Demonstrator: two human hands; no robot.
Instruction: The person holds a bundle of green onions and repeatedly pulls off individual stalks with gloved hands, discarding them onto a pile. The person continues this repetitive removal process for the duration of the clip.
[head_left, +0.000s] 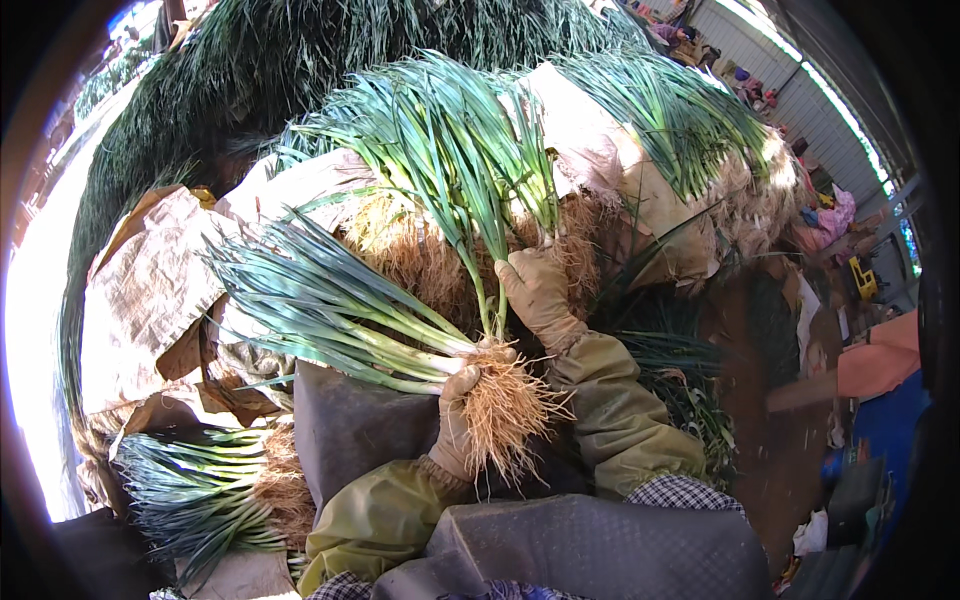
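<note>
My left hand (454, 424), in a tan glove, grips a bunch of green onions (390, 330) close to the root end. Their leaves fan out to the upper left, and a tangle of tan roots (510, 405) hangs past my fingers. With my gloved right hand (536, 292) I pinch a separate green onion (480, 281) by its pale stalk. It stands nearly upright, its base against the roots of the bunch. Just beyond my right hand, more green onions (442, 127) lie on a heap, with their roots towards me.
Another bundle of green onions (210, 480) lies at my lower left. A further pile (675, 120) rests on tan sacking (667, 225) at upper right. A large mound of leaves (300, 52) rises behind. Loose leaves (675, 375) lie right of my forearm. People (675, 34) sit far off.
</note>
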